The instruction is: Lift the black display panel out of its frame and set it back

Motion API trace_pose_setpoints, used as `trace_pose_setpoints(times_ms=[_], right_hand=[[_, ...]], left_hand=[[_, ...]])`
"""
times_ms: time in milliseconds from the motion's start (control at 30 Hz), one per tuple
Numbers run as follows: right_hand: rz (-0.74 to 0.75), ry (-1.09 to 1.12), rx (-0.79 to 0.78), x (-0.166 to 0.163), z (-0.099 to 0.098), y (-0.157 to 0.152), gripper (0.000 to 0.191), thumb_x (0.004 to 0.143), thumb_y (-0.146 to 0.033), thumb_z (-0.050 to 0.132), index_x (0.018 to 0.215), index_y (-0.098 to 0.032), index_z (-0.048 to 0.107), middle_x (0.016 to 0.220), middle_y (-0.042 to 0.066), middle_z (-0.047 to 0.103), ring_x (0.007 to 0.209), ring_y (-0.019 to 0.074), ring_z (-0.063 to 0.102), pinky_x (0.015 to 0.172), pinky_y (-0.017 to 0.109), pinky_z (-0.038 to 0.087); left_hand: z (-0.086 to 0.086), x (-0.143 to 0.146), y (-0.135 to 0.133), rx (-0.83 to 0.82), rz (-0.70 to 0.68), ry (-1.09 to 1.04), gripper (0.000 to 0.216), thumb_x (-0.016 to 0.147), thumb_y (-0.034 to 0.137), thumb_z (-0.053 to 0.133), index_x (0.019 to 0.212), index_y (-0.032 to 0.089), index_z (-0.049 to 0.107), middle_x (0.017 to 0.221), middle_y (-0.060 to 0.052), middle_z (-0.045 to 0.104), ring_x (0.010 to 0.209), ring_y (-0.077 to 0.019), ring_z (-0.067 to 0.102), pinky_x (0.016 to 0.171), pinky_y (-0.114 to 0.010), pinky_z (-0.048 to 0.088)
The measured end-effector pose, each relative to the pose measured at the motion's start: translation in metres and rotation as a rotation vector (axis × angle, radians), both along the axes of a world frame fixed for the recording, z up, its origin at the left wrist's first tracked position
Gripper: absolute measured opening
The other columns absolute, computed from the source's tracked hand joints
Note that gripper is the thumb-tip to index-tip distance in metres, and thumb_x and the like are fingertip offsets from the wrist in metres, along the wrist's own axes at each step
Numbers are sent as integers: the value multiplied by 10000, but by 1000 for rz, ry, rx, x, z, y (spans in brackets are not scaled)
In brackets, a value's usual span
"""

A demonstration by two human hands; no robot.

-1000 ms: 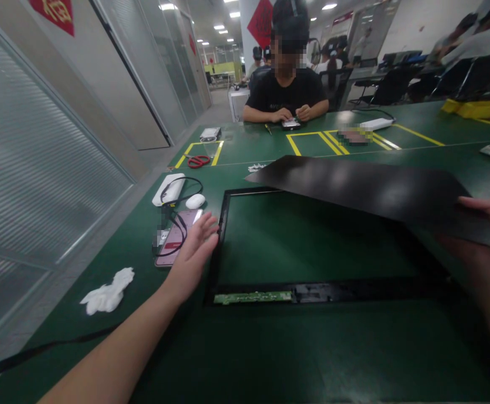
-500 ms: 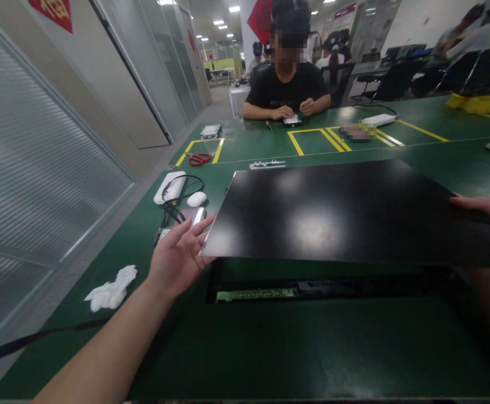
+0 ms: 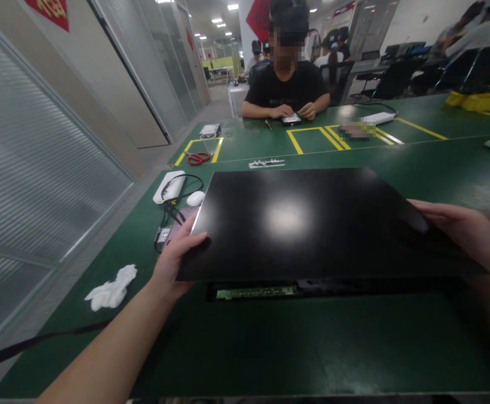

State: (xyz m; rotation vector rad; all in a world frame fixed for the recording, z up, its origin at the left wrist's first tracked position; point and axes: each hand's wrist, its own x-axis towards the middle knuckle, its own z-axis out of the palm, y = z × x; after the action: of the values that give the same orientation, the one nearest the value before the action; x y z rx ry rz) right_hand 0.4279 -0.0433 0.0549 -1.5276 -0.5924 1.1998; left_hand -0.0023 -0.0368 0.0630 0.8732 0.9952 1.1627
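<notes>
A glossy black flat panel (image 3: 312,241), like a display screen, is held up over the table between both my hands. My left hand (image 3: 178,255) grips its left edge, thumb on top and fingers below. On the right edge, my right hand (image 3: 459,227) is closed around the panel, with its fingers partly hidden. Beneath the panel lies a black frame (image 3: 333,286), mostly covered. A long green circuit board (image 3: 255,293) shows along the frame's near side.
On the left of the green table (image 3: 291,348) lie crumpled white tissue (image 3: 112,289), a white power bank (image 3: 169,187) with black cable, and a white mouse (image 3: 195,198). Farther back are red-handled scissors (image 3: 198,159) and small white strips (image 3: 266,163). A person (image 3: 287,84) sits opposite.
The panel has shifted left and nearer to me, and it sits more level. My left thumb has closed onto its top. My right hand has come further into view on its edge.
</notes>
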Motion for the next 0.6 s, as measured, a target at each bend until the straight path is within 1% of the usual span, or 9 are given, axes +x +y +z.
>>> trace_pose_setpoints(times_ms=[100,167,233,333,400,500,600], right_hand=[[24,37,-23,0,-2,2,259,613,-303,464,814,-250,618,726,48,650,635,229,608,525,394,488],[36,32,9,4,-6,5,258,625,-284,446,805,-227,621,759,66,649,671,219,608,557,371,489],[45,9,65,10,-9,8,283,645,-262,430,842,-196,623,826,85,642,731,195,602,602,318,486],[5,-28,116,20,-13,11,318,673,-265,423,918,-181,607,864,100,634,777,168,593,638,262,471],[-12,-39,126,24,-14,13,330,681,-284,424,957,-202,585,849,102,637,776,173,594,641,270,470],[3,-71,140,25,-14,13,340,684,-291,428,990,-219,559,825,111,641,785,193,594,638,298,471],[10,-98,142,24,-14,13,330,689,-280,424,993,-229,542,805,112,643,785,202,593,610,307,474]], left_hand=[[0,4,-4,76,-17,6,647,744,234,706,1375,254,564,1278,-68,685,1165,-330,649,1012,-448,526],[1,6,-7,109,-10,10,654,746,234,704,1383,256,559,1304,-69,672,1203,-334,625,1059,-461,488],[1,8,-9,128,-2,6,661,739,234,708,1383,260,560,1316,-64,665,1230,-334,607,1084,-462,464],[1,7,-10,134,-11,-11,647,727,250,716,1360,247,581,1302,-64,673,1241,-337,597,1079,-460,467],[0,5,-9,130,0,-19,613,732,264,710,1334,240,602,1278,-63,685,1233,-335,602,1064,-452,481],[-1,2,-7,129,28,-12,566,750,277,696,1310,243,620,1254,-57,695,1215,-325,614,1048,-437,494],[-3,2,-6,133,27,16,573,750,277,706,1315,245,615,1257,-55,692,1203,-319,622,1043,-424,499]])
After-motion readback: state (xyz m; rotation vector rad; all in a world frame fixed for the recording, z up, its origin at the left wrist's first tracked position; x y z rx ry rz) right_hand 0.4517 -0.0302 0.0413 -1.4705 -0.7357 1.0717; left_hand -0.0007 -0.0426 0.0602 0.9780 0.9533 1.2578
